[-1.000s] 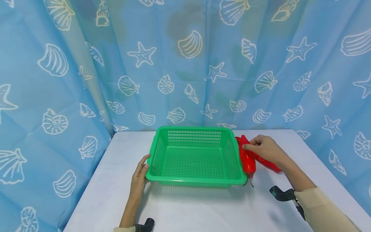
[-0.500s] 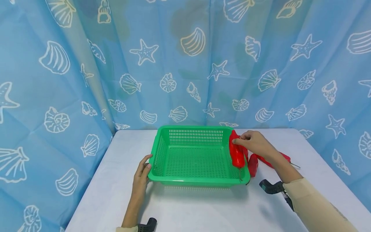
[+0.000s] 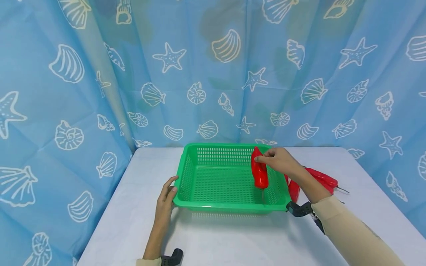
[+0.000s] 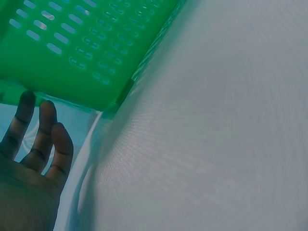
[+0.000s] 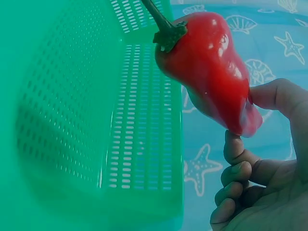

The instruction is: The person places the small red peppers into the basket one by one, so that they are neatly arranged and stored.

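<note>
Head view, red pepper (image 3: 260,173), long axis steep, stem (image 5: 169,34) lowermost (upper end pinched by right grip (image 3: 281,160))

Beige sleeve (image 3: 349,229) on the right arm, matching beige cuff (image 3: 148,262) peeking in on the left. Chunky black wristcam (image 3: 299,210) on the right, similar black unit (image 3: 173,258) on the left, kinda rounded tip

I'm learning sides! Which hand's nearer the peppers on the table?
Right. The right hand is just left of those peppers; the left hand is across the basket.
</note>
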A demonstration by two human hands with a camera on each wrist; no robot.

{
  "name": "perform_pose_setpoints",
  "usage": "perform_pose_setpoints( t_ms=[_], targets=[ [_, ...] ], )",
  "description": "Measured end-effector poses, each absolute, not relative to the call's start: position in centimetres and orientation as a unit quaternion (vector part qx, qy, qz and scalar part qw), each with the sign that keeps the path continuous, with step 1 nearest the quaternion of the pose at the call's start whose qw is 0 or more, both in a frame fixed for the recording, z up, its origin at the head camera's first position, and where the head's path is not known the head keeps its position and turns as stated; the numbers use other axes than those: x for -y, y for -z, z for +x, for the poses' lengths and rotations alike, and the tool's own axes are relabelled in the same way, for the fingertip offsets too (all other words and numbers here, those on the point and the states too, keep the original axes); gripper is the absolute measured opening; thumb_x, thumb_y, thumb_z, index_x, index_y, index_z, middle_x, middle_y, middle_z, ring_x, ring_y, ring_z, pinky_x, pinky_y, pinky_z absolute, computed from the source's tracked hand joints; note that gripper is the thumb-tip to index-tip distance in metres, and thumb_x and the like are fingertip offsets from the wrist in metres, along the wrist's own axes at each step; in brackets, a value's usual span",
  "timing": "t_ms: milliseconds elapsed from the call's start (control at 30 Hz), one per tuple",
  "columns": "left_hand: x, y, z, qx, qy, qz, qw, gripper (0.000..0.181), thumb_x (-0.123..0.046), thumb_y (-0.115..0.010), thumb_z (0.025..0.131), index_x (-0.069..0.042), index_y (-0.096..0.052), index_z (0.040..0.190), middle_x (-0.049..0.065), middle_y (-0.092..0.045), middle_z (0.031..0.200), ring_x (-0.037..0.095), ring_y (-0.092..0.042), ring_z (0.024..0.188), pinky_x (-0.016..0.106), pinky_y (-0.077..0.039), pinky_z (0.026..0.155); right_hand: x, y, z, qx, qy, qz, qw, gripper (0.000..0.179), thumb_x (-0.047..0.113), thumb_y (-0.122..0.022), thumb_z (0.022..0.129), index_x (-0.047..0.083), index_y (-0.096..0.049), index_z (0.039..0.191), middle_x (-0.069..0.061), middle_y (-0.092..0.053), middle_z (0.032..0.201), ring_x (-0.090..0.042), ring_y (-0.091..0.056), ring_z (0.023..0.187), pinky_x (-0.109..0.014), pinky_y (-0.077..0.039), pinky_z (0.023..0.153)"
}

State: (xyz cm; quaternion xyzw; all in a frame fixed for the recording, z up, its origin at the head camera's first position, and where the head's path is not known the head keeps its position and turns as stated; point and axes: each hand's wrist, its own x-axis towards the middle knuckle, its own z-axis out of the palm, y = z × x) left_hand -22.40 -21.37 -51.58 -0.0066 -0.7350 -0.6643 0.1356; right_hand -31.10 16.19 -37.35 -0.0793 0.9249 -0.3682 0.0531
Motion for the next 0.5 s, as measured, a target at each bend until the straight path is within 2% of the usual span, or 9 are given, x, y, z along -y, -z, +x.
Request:
perform_pose_setpoints(
  t_ms=[67,300,400,500],
  targets=[
    [21.4,51.5,-22.4,0.734,0.665,-0.008,0.135,0.04,-0.046,-0.048,0.104,-0.039,-0.049,0.144,0.007,-0.057,0.121,0.027,-0.058,0.104,0.039,-0.05,0.084,-15.6,37.3,-31.4,-0.923,0.371,-0.085,0.057,0.042,0.042,-0.066,0.094,0.011,-0.049,0.072,-0.003,-0.04,0.066,-0.019,-0.039,0.065,-0.033,-0.035,0.058],
    [21.6,51.5,-22.6,0.734,0.665,-0.008,0.135,0.041,-0.044,-0.049,0.105,-0.036,-0.049,0.145,0.008,-0.058,0.12,0.026,-0.057,0.101,0.035,-0.051,0.081,-14.1,37.4,-32.4,-0.914,0.388,-0.093,0.078,0.046,0.044,-0.066,0.094,0.013,-0.045,0.067,0.001,-0.033,0.061,-0.016,-0.031,0.061,-0.034,-0.031,0.058],
    [21.5,51.5,-22.6,0.738,0.661,-0.006,0.137,0.042,-0.043,-0.049,0.105,-0.033,-0.05,0.145,0.01,-0.058,0.118,0.025,-0.057,0.099,0.033,-0.05,0.078,-13.5,37.3,-32.7,-0.914,0.388,-0.09,0.081,0.045,0.044,-0.067,0.093,0.013,-0.046,0.066,0.001,-0.032,0.061,-0.016,-0.031,0.061,-0.033,-0.032,0.058],
    [21.5,51.6,-22.6,0.739,0.66,-0.004,0.139,0.042,-0.043,-0.049,0.105,-0.033,-0.05,0.145,0.01,-0.057,0.118,0.025,-0.058,0.097,0.033,-0.05,0.077,-12.7,37.2,-33.0,-0.916,0.383,-0.093,0.083,0.042,0.043,-0.066,0.093,0.013,-0.051,0.068,0.001,-0.038,0.064,-0.017,-0.036,0.066,-0.034,-0.034,0.06]
  ],
)
